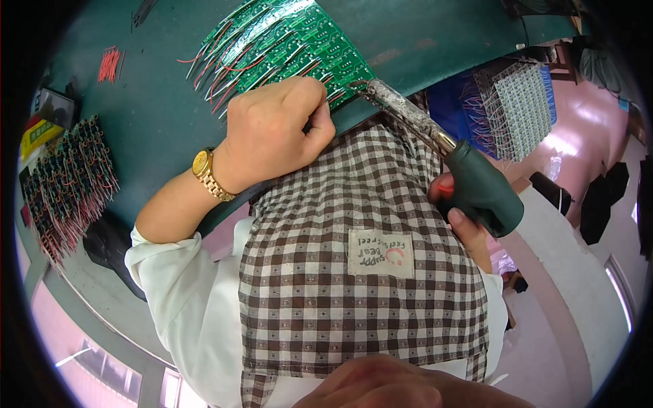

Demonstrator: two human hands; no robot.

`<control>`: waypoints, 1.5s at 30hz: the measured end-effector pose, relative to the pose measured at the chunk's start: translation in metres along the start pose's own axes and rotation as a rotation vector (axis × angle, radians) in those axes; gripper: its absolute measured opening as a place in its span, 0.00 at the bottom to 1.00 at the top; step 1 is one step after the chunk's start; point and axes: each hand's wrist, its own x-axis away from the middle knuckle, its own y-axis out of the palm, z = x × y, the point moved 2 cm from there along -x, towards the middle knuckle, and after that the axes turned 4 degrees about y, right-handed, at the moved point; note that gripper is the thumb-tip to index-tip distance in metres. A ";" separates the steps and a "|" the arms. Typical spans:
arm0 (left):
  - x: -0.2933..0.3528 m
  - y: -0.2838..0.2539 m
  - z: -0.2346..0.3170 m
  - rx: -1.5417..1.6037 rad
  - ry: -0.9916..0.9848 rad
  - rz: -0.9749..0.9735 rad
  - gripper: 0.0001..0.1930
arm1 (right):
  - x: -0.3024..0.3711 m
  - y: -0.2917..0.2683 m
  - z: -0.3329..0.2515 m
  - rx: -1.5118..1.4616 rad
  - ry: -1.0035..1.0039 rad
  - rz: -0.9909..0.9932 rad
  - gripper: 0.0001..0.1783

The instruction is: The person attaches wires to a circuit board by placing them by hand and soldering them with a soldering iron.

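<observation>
A green circuit board panel (309, 44) lies on the table, with rows of red, white and black wires (231, 68) sticking out past its left edge. My left hand (279, 126), with a gold watch at the wrist, is closed over the panel's near edge; its fingertips are hidden, so what they pinch cannot be seen. My right hand (469, 234) grips the dark green handle of a soldering gun (486, 190). The gun's worn metal barrel slants up and left, and its tip end is at the panel's lower right corner, beside my left hand.
Red wire pieces (109, 64) lie on the green table (156, 122) at the far left. A stack of wired boards (71, 183) and a yellow package (41, 138) sit at the left edge. More wired boards (524, 109) are on the right, beyond the table edge.
</observation>
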 end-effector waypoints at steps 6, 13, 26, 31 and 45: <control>-0.001 -0.005 -0.002 -0.017 0.001 -0.012 0.07 | 0.001 0.005 -0.003 -0.039 0.028 0.018 0.27; -0.002 -0.006 -0.001 -0.013 0.001 -0.007 0.07 | 0.000 0.010 -0.008 -0.008 0.061 0.141 0.30; -0.010 -0.015 0.011 0.012 0.010 -0.035 0.07 | 0.004 0.014 -0.015 -0.030 0.131 0.236 0.33; 0.011 -0.089 0.026 0.140 -0.053 -0.143 0.05 | 0.034 0.065 -0.056 -0.042 0.130 0.293 0.31; 0.075 -0.275 -0.159 -0.445 -0.967 -0.013 0.14 | 0.073 0.119 -0.134 0.212 0.239 0.184 0.19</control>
